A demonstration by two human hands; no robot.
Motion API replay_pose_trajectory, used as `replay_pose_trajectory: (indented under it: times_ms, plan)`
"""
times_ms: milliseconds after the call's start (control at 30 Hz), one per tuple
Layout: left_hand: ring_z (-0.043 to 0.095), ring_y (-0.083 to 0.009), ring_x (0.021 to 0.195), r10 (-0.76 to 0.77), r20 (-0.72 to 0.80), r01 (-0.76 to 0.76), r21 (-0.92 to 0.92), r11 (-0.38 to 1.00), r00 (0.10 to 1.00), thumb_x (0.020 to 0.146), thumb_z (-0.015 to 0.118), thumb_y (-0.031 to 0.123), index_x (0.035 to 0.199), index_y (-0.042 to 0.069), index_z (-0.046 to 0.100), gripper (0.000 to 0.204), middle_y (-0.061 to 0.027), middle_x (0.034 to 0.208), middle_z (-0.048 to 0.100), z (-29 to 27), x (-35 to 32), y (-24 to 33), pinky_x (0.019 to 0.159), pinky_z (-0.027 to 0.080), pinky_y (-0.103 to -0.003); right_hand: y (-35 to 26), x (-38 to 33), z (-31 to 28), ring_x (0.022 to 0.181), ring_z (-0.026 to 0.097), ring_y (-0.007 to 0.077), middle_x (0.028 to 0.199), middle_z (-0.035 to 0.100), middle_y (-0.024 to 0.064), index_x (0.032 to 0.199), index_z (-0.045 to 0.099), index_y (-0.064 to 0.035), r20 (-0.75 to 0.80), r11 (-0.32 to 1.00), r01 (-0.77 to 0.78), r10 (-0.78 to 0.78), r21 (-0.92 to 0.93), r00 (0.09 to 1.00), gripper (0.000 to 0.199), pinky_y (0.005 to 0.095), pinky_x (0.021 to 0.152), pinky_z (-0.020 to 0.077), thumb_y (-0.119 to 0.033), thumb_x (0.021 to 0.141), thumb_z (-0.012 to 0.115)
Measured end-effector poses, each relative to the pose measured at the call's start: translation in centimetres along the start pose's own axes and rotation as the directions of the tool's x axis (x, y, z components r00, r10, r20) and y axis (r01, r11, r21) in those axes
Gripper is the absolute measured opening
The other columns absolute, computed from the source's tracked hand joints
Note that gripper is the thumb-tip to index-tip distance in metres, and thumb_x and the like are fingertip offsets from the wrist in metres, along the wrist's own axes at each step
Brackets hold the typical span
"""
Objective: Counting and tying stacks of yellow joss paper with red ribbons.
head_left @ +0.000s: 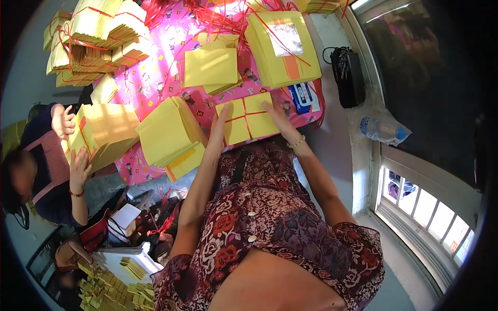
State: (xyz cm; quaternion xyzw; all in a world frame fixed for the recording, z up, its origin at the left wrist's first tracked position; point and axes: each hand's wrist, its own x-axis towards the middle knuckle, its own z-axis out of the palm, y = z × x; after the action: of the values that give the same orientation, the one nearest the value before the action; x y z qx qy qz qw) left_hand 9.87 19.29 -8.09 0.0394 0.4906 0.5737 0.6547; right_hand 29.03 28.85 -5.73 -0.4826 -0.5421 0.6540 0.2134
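A bundle of yellow paper (252,128), tied crosswise with red string, lies at the near edge of the pink table in front of me. My left hand (218,127) grips its left edge, fingers running along the side. On the opposite edge my right hand (278,119) holds it, with the thumb near the upper corner. The undersides of both hands are hidden. Left of the bundle stands a loose stack of yellow paper (168,129). Beyond the bundle lies a smaller yellow stack (210,67). A taller yellow stack (262,49) with red strings across it sits at the far right.
A co-worker's hands (79,165) hold another yellow stack (111,127) at the left. Tied bundles (98,41) are piled at the far left. Red string (223,20) lies across the pink tablecloth (166,78). A blue-and-white packet (305,98) and a plastic bottle (384,129) are at the right.
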Motion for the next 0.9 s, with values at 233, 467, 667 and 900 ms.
replay_pose_trajectory:
  times_ms: [233,467,667,900]
  plan:
    - [0.041,-0.0229,0.123,0.38,-0.061,-0.347,0.297,0.89,0.923,0.09,0.062,0.027,0.137,0.004,0.024,0.065,-0.0137,0.134,0.039,0.8,-3.9,-1.1,0.101,0.036,-0.035,-1.6,-4.7,0.2,0.125,0.037,0.0191,0.135,0.04,0.0126,0.141,0.021,-0.0059,0.061,0.971,0.238,-0.236,-0.013,0.97,0.069,0.0333,0.104,0.0323,-0.015,0.087,0.064]
    - [0.034,-0.0234,0.13,0.533,0.025,-0.513,0.317,0.798,0.846,0.088,0.064,0.013,0.144,0.002,0.016,0.075,-0.0169,0.143,0.032,-0.1,-3.3,-3.7,0.107,0.029,-0.035,2.4,-4.7,1.6,0.131,0.031,0.0225,0.139,0.033,0.0157,0.139,0.019,0.0011,-0.016,0.938,0.347,-0.346,0.028,0.938,0.064,0.0341,0.108,0.0265,-0.013,0.091,0.059]
    - [0.041,-0.0222,0.125,0.425,-0.085,-0.369,0.366,0.854,0.901,0.092,0.059,0.024,0.146,0.001,0.016,0.073,-0.0169,0.141,0.038,-0.3,-2.2,-4.3,0.103,0.033,-0.031,3.5,-3.3,1.5,0.127,0.036,0.0218,0.138,0.039,0.0167,0.142,0.021,0.0049,-0.146,0.98,0.197,-0.199,-0.029,0.969,0.059,0.0308,0.106,0.0282,-0.025,0.098,0.046]
    - [0.049,-0.0167,0.113,0.399,-0.135,-0.331,0.356,0.874,0.907,0.097,0.052,0.028,0.144,0.003,0.026,0.059,-0.0113,0.128,0.051,-0.7,-1.5,-5.0,0.095,0.041,-0.028,3.1,-3.6,1.8,0.107,0.058,0.0317,0.117,0.057,0.0241,0.137,0.035,0.0015,-0.276,0.908,0.073,-0.201,-0.412,0.94,0.054,0.0375,0.09,0.0436,-0.034,0.098,0.044]
